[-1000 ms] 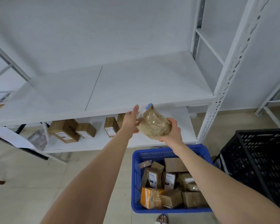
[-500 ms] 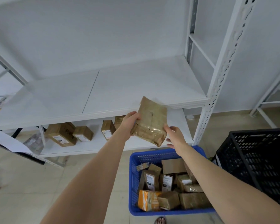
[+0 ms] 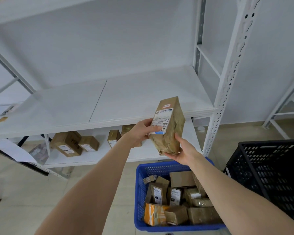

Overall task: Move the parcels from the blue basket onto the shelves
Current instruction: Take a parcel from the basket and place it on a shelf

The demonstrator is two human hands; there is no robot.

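You hold a brown taped parcel [image 3: 168, 126] with both hands at the centre of the frame, just in front of the edge of the middle shelf [image 3: 143, 92] and above the blue basket [image 3: 140, 184]. The parcel stands on end, tilted slightly, its printed label facing you. Your left hand [image 3: 140, 133] grips its left side, thumb laid across the lower part of the label. Your right hand [image 3: 184, 150] cups the bottom end from below, thumb up along the right side and fingers curled underneath. The basket sits on the floor at the lower centre-right of the frame, packed with more brown parcels [image 3: 202, 215] and one orange-and-white pack [image 3: 151, 216] in its near left corner. On the lower shelf [image 3: 95, 158], left of centre, several cardboard boxes [image 3: 66, 144] stand side by side. A black crate [image 3: 270, 175] sits just beside the basket at the right edge.
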